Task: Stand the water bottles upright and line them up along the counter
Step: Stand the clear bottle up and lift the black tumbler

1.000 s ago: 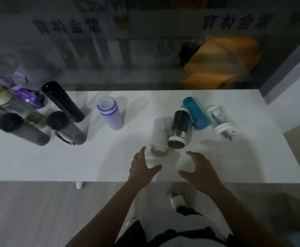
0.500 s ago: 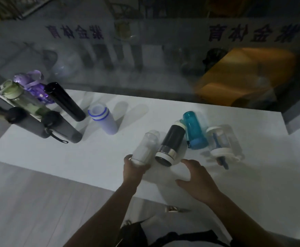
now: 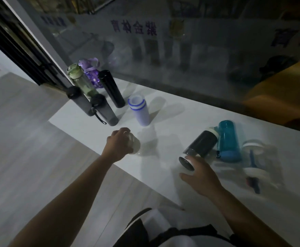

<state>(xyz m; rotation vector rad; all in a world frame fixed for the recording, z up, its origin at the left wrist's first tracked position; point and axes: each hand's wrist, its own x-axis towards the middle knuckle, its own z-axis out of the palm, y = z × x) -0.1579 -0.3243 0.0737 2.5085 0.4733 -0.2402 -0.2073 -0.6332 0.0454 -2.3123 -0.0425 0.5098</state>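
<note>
Since half a second ago, the small clear glass bottle (image 3: pixel 134 145) has left the lying group and moved left, gripped in the left hand (image 3: pixel 118 146) above the white counter (image 3: pixel 181 111), near its front edge. It looks about to be stood in line beside the upright white bottle with blue bands (image 3: pixel 139 111). Next comes the black bottle with a steel band (image 3: pixel 199 147), still lying; the right hand (image 3: pixel 201 177) is open, fingers touching its cap end. Just beside it lies a teal plastic bottle (image 3: pixel 228 139), likely to roll if nudged.
</note>
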